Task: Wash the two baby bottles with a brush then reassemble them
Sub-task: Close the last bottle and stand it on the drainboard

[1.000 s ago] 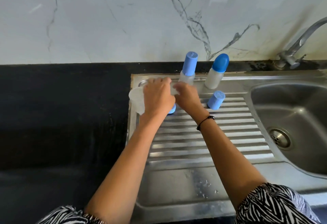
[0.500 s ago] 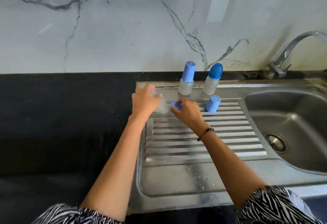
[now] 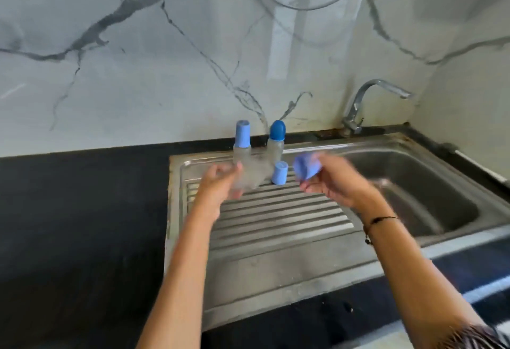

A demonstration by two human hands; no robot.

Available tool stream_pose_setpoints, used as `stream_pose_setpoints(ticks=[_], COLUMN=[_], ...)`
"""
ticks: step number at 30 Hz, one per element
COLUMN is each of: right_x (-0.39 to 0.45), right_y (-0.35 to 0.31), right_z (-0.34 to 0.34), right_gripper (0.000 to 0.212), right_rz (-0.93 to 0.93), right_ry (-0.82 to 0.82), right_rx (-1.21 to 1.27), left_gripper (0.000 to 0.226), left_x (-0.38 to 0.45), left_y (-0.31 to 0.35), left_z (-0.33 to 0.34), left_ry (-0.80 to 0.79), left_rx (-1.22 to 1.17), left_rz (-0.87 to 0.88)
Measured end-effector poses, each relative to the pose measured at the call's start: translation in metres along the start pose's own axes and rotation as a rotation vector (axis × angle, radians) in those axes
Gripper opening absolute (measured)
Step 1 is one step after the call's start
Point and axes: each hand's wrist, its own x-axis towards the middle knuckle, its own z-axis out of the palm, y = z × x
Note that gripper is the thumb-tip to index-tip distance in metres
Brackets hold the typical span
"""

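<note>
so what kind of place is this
Most likely a home kitchen, at the sink. A steel sink with a ribbed draining board is set in a dark counter, with a tap and a marble-look wall behind.

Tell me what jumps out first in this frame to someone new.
The two hands over the ribbed drainboard: the right hand pinches a blurred blue bottle top toward the sink basin, while the left hand holds a clear bottle body. Behind them, two bottles with blue caps stand at the drainboard's back edge, a loose blue cap just in front.
</note>
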Motion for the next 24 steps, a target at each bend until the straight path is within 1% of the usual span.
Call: stream_pose_setpoints(ticks=[1,2,3,4,5,6,7,8,9,10,11,12,13,14,15,16,17,18,19,20,21,22,23,24], right_x=[0.002,0.004,-0.003,-0.011,-0.020,-0.029,-0.036,-0.042,-0.047,-0.046,-0.050,-0.047,-0.040,-0.041,-0.041,-0.037,-0.041,-0.046,-0.051,-0.055,-0.061,-0.062,-0.060,-0.052], right_y=[0.022,0.042,0.049,0.043,0.033,0.019,0.007,-0.008,-0.014,-0.013,-0.005,0.008,0.015,0.014,0.009,0.000,-0.009,-0.017,-0.020,-0.022,-0.016,-0.004,0.013,0.028], right_z=[0.005,0.009,0.008,0.004,-0.003,-0.011,-0.018,-0.024,-0.024,-0.019,-0.015,-0.014,-0.010,0.003,0.004,0.002,-0.002,-0.003,-0.009,-0.008,-0.005,-0.004,-0.007,-0.004], right_gripper=[0.024,0.027,0.032,0.033,0.033,0.033,0.036,0.043,0.048,0.047,0.040,0.030,0.022,0.019,0.019,0.021,0.022,0.022,0.020,0.018,0.016,0.015,0.014,0.016], right_rz=[0.061,0.052,0.000,-0.081,-0.105,-0.112,-0.114,-0.113,-0.048,-0.014,0.015,0.055,0.049,0.018,-0.075,-0.067,-0.061,-0.044,-0.107,-0.136,-0.144,-0.132,-0.031,0.059], right_ry=[0.088,0.182,0.187,0.205,0.234,0.210,0.157,0.078,0.005,0.005,0.109,0.186,0.254,0.251,0.218,0.265,0.261,0.265,0.207,0.199,0.171,0.243,0.350,0.313], right_rx=[-0.267,-0.616,-0.792,-0.803,-0.623,-0.479,-0.268,-0.025,0.190,0.182,-0.037,-0.202,-0.457,-0.605,-0.783,-0.680,-0.621,-0.393,-0.284,-0.061,-0.030,-0.144,-0.331,-0.277], left_gripper=[0.029,0.032,0.034,0.035,0.035,0.032,0.028,0.026,0.027,0.030,0.030,0.030,0.031,0.031,0.030,0.031,0.035,0.041,0.044,0.045,0.045,0.041,0.036,0.030], left_x=[-0.001,-0.001,-0.001,-0.003,-0.005,-0.009,-0.010,-0.010,-0.011,-0.013,-0.016,-0.017,-0.021,-0.025,-0.026,-0.027,-0.031,-0.032,-0.033,-0.032,-0.031,-0.032,-0.035,-0.035], left_y=[-0.018,-0.028,-0.026,-0.017,-0.005,0.008,0.019,0.026,0.028,0.023,0.015,0.001,-0.008,-0.009,-0.004,0.004,0.017,0.026,0.036,0.040,0.039,0.033,0.021,0.004], left_z=[0.004,0.008,0.012,0.014,0.013,0.013,0.010,0.008,0.007,0.009,0.013,0.018,0.020,0.024,0.025,0.026,0.023,0.020,0.015,0.012,0.012,0.016,0.022,0.025], left_ry=[0.096,0.152,0.106,0.012,-0.065,-0.102,-0.133,-0.187,-0.234,-0.222,-0.206,-0.155,-0.084,-0.063,-0.068,-0.136,-0.200,-0.241,-0.300,-0.358,-0.358,-0.300,-0.240,-0.145], left_rx=[0.263,0.372,0.309,0.127,-0.007,-0.116,-0.266,-0.411,-0.517,-0.450,-0.177,0.169,0.409,0.407,0.255,0.033,-0.177,-0.379,-0.551,-0.677,-0.713,-0.556,-0.203,0.130], left_rz=[0.014,0.037,0.059,0.067,0.103,0.144,0.166,0.136,0.052,-0.021,-0.080,-0.082,-0.059,-0.089,-0.109,-0.117,-0.091,-0.065,-0.032,-0.026,-0.059,-0.101,-0.124,-0.103])
